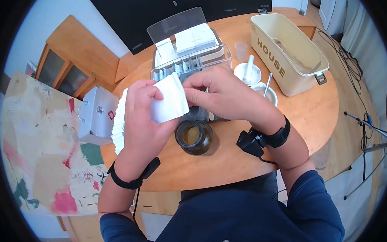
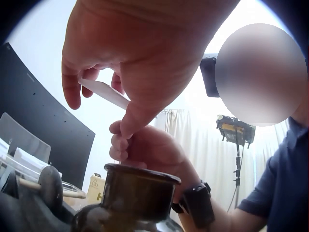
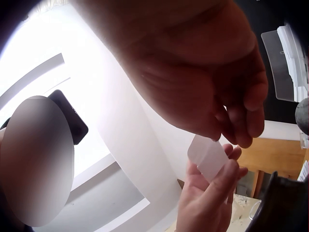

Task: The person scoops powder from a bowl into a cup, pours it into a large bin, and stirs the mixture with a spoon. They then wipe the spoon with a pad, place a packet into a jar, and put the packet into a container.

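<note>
Left grip [image 1: 139, 108] pinching white paper [image 1: 169, 100]

Thumb one side, fingers the other; paper's held up over the surface [image 1: 218, 165], near a dark glass jar [image 1: 206, 142]; right grip [image 1: 224, 94] has bent fingers at the paper's edge; can't tell if they're pinching

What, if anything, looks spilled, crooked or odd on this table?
Nothing plainly looks spilled or broken. Mildly odd: the cream HOUSE bin, on the table's right side, stands open, its near latch sticking outward with no lid to clip.
</note>
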### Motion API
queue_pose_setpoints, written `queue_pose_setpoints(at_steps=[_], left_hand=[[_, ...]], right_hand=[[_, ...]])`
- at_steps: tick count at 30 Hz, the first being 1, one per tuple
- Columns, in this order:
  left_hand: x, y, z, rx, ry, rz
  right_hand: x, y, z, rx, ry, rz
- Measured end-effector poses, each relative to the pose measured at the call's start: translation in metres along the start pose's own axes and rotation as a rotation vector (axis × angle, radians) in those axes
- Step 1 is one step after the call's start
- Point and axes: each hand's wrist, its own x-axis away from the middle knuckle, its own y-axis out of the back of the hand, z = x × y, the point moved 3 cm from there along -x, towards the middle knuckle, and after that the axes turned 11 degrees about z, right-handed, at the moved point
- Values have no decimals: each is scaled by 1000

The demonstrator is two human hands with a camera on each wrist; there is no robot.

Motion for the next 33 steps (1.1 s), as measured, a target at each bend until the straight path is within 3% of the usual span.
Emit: queue_pose_setpoints(at_steps=[7,20,23,25,28,33], left_hand=[[-12,-11,-5,-166,-36,-34],[-19,6,-7,-164,-56,31],[-30,20,-10,-175,-185,-96],[-38,23,-9,-199,-262,28],[-42,24,-5,-144,-150,148],[-50,23,10,-59,-155,266]], right_hand=[[-4,-8,-8,-239,-24,21],[-5,-2,-12,-170,-84,-125],[-4,-4,-11,-43,-68,-191],[-6,-5,-10,386,144,-231],[-6,-11,-7,444,172,-233],[-7,-14,-5,500,227,-241]])
